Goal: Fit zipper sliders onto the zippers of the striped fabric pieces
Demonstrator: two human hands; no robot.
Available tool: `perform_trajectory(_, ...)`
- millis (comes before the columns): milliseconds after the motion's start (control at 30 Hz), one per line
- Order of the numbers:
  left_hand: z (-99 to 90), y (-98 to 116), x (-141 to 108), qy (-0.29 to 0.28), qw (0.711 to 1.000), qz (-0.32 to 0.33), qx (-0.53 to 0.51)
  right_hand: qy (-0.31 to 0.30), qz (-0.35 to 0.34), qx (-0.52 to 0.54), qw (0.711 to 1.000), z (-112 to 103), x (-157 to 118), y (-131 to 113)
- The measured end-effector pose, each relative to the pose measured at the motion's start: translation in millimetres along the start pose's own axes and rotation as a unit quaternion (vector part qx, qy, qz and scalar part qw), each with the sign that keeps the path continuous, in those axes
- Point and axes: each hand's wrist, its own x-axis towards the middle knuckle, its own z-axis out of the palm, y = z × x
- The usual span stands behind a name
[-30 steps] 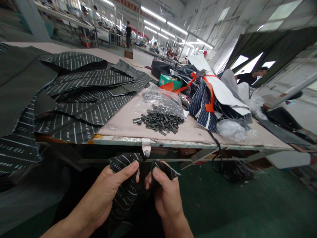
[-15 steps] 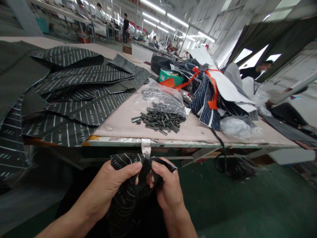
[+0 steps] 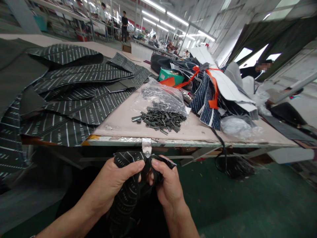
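Note:
Below the table's front edge, my left hand point(image 3: 115, 180) is closed on a dark fabric piece point(image 3: 126, 198) with white printed lettering and stripes. My right hand point(image 3: 169, 183) pinches another part of the dark fabric, its thumb beside the left thumb with a small gap between. Between the thumb tips, the fabric meets a small metal fitting point(image 3: 146, 147) fixed to the table edge. Beyond it on the table lies a pile of small dark metal pieces point(image 3: 164, 119), partly under a clear plastic bag point(image 3: 160, 94).
Printed dark fabric panels point(image 3: 81, 102) cover the table's left side. At the right are navy striped pieces point(image 3: 208, 105), orange strips point(image 3: 213, 89), a green box point(image 3: 170, 76) and a plastic bag point(image 3: 236, 127). A black cable point(image 3: 221, 145) hangs over the edge. People stand far behind.
Both hands still grip the fabric at the metal fitting. My left hand and the fabric have shifted slightly to the right; the view has moved a little.

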Motion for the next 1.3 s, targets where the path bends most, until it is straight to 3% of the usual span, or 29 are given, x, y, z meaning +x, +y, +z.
perform_trajectory(633, 3.9, 1, 3, 0.000, 1.000, 0.016, -0.010, 0.021, 0.000, 0.002, 1.000, 2, 0, 0)
perform_trajectory(1000, 6.0, 6, 13, 0.075, 0.995, 0.047, 0.041, 0.011, -0.047, 0.004, 0.999, 6, 8, 5)
perform_trajectory(1133, -5.5, -1, 5, 0.056, 0.996, 0.042, 0.054, -0.018, -0.083, -0.072, 0.994, -7, 8, 1)
perform_trajectory(1300, -19.1, -34, -25, 0.086, 0.991, 0.028, 0.094, -0.076, -0.097, -0.200, 0.972, -39, -9, 0)
